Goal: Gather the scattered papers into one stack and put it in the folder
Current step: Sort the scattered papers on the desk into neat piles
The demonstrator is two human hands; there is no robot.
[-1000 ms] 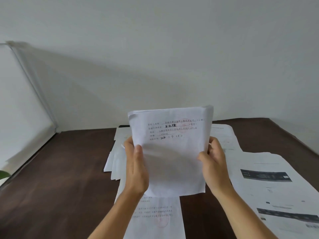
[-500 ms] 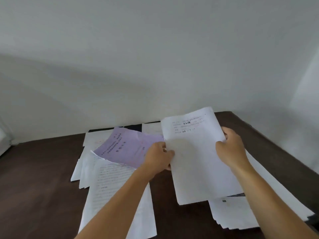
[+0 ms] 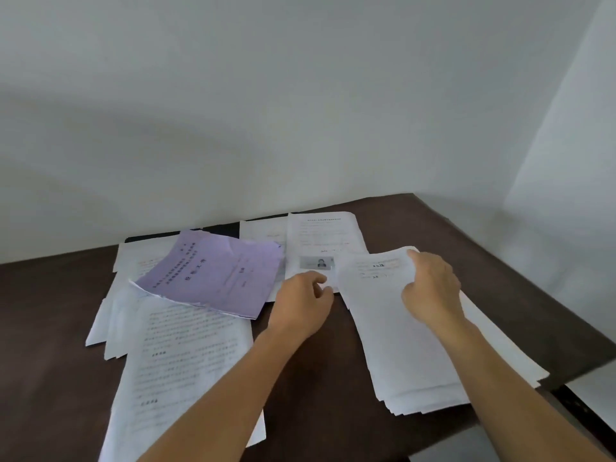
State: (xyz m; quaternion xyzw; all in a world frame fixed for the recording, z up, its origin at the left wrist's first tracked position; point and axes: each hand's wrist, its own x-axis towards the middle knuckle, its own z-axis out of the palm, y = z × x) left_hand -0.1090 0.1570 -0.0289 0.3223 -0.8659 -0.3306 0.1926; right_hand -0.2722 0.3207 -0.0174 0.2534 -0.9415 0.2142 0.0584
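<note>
Head camera view, looking down at a dark brown table (image 3: 50, 345) set against a pale wall.

The gathered stack of white papers (image 3: 410, 348) now lies flat on the right side of the table; 0.5 seconds ago it was tilted up in both hands. Its lower edges are fanned and uneven, and it covers other sheets beneath it near the table's right edge. The right hand (image 3: 433, 288) rests on the stack's upper part, fingers curled over the top corner, gripping it.

The left hand (image 3: 300, 305) has let go of the stack and sits just left of it, fingers loosely curled with the tips touching the lower corner of a white form bearing a small ID photo (image 3: 321, 248); whether it pinches that sheet cannot be told.

To the left, a lilac document (image 3: 213, 271) lies tilted atop several scattered white sheets. A printed text page (image 3: 186, 368) lies below it, reaching toward the near edge. A dark folder edge (image 3: 221, 229) shows behind the papers by the wall.
</note>
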